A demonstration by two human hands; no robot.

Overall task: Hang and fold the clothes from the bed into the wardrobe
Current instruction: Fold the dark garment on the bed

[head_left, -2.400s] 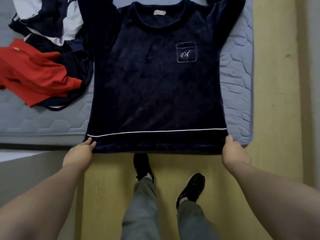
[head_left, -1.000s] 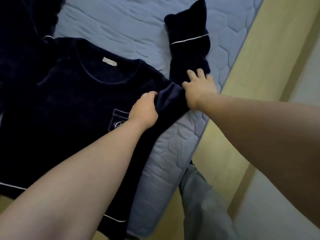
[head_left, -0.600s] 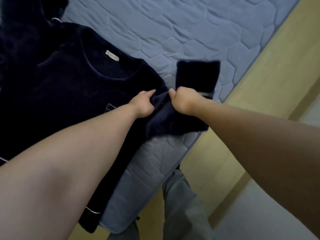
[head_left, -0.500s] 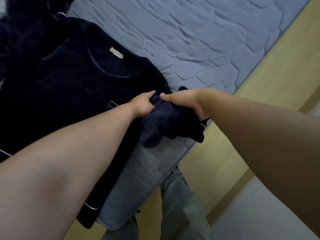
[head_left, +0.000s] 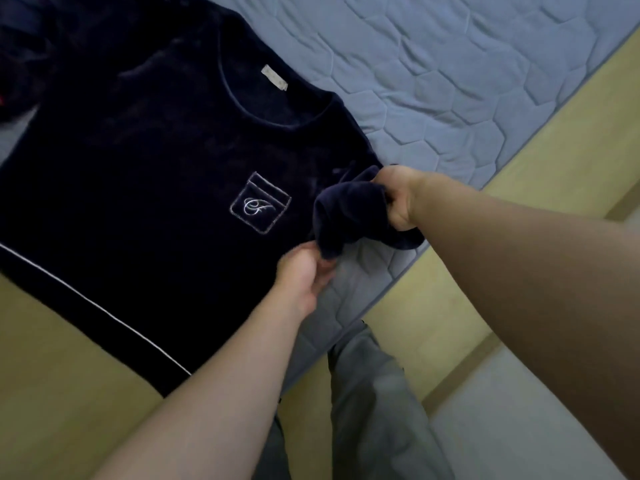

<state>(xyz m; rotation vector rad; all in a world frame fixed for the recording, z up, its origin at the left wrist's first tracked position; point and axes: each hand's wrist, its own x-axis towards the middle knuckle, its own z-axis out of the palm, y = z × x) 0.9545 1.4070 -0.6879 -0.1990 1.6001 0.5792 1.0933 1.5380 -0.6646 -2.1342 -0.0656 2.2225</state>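
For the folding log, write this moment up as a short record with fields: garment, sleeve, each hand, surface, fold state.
garment: navy top, spread front-up, chest pocket showing
sleeve: sleeve bunched up at the top's side edge
right hand: right hand grips the bunched sleeve, fingers curled into the cloth
left hand: left hand pinches the sleeve's lower end; slightly blurred
surface: quilted blue-grey mattress
fold state: body flat, not yet folded
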